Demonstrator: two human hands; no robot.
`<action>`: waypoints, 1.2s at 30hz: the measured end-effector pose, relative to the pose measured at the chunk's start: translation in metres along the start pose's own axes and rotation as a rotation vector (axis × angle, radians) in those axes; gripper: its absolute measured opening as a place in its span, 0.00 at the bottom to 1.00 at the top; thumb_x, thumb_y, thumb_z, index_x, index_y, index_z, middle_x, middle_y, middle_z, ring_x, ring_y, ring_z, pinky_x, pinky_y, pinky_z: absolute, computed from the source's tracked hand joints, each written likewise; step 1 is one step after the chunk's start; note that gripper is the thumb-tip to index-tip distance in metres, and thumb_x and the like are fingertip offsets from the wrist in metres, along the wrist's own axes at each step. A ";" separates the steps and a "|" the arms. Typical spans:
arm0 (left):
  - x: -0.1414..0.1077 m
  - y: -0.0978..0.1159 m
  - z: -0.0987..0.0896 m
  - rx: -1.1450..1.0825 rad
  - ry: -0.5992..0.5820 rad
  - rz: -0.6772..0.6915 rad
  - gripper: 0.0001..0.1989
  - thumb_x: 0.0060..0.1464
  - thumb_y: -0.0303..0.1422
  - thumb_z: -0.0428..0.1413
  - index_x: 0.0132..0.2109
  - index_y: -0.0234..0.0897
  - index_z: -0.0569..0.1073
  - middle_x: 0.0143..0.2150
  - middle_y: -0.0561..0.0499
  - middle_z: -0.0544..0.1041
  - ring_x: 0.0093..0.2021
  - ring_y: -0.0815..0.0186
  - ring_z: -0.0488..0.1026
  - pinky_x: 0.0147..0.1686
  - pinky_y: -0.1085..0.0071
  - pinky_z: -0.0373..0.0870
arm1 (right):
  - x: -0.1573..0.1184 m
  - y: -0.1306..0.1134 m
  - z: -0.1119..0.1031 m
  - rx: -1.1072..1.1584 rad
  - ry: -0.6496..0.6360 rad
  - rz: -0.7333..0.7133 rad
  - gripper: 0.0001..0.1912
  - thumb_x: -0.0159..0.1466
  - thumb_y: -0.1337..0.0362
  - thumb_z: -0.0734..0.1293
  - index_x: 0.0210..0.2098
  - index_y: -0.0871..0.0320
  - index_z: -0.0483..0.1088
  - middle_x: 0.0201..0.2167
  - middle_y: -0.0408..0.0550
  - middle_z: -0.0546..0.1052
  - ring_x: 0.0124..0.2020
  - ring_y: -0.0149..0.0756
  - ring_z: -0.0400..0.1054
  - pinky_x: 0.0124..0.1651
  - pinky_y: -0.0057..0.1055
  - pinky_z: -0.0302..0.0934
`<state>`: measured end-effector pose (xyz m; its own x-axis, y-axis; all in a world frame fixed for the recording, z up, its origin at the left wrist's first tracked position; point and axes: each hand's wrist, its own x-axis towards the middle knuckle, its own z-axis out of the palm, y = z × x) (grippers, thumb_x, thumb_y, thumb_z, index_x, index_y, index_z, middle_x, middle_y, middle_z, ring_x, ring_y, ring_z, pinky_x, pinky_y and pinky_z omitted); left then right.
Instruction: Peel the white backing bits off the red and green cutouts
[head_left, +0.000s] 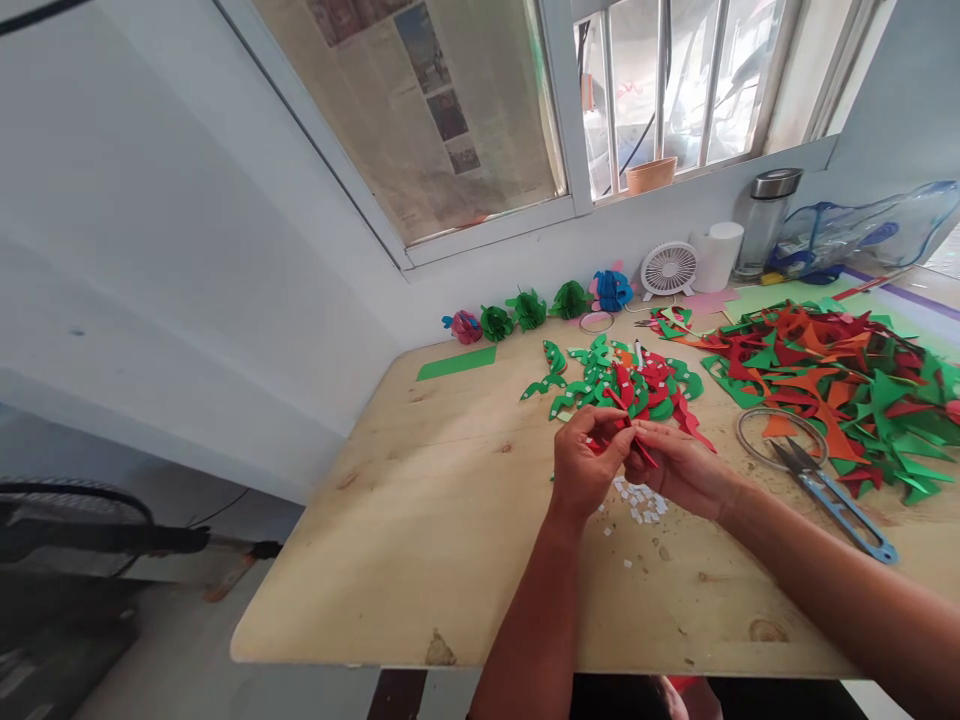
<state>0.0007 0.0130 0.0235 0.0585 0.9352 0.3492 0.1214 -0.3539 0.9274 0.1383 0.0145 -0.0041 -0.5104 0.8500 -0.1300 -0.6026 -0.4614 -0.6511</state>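
Note:
My left hand and my right hand meet above the wooden table, both pinching a folded piece of red paper. Fingers cover much of the paper. Just beyond them lies a pile of green cut shapes mixed with red cut shapes, many bearing small white squares. Loose white squares are scattered on the table below my hands. A pen stands out of the pile, partly hidden.
At the right are snips, a tape roll and a large heap of paper scraps. Paper figures, a small white fan and a glass bottle line the wall. A green strip lies at the back left.

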 end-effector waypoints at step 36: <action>0.000 -0.003 -0.001 -0.027 -0.106 0.024 0.07 0.50 0.31 0.58 0.38 0.36 0.74 0.37 0.49 0.74 0.32 0.70 0.71 0.32 0.74 0.69 | 0.000 -0.003 0.003 0.042 0.094 -0.115 0.05 0.54 0.66 0.71 0.31 0.58 0.74 0.25 0.40 0.74 0.25 0.23 0.67 0.31 0.21 0.61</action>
<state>-0.0006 0.0141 0.0207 0.1655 0.9195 0.3564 0.0923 -0.3743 0.9227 0.1379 0.0150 0.0004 -0.3779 0.9170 -0.1275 -0.6800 -0.3684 -0.6339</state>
